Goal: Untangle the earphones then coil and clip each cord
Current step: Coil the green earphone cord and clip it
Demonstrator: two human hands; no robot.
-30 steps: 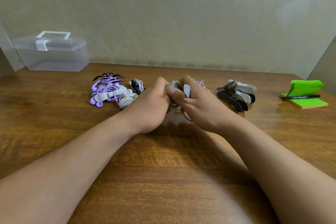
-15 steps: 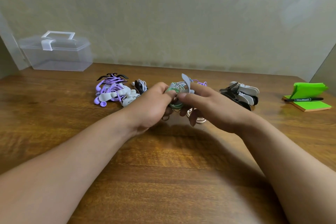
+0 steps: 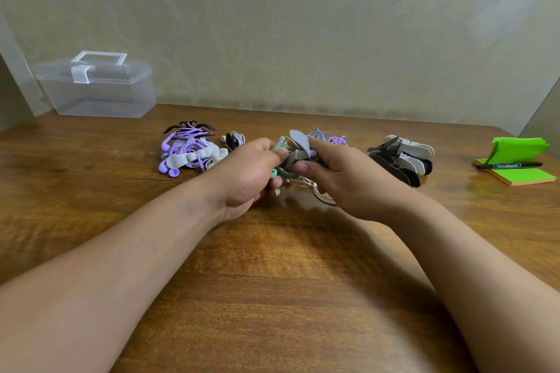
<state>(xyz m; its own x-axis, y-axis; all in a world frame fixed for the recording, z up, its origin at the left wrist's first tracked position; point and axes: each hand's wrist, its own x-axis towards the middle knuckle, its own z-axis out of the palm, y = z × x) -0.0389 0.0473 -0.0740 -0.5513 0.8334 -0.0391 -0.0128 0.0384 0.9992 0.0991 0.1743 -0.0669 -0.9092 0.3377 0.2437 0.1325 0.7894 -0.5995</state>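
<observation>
Both hands are meeting over the middle of the wooden bench point(image 3: 272, 281). The left hand point(image 3: 251, 172) is gripping the green earphones point(image 3: 274, 173), its fingers curling around the bundled cord just above the bench. The right hand point(image 3: 342, 179) is pinching a grey clip point(image 3: 298, 142) between thumb and forefinger. The clip is touching the green cord and seems to be sitting around it, but this part is unclear. Clipped purple earphones point(image 3: 188, 148) are lying to the left, a pile of black and white clips point(image 3: 403, 157) to the right, and tangled purple and blue cords point(image 3: 327, 136) behind the hands.
</observation>
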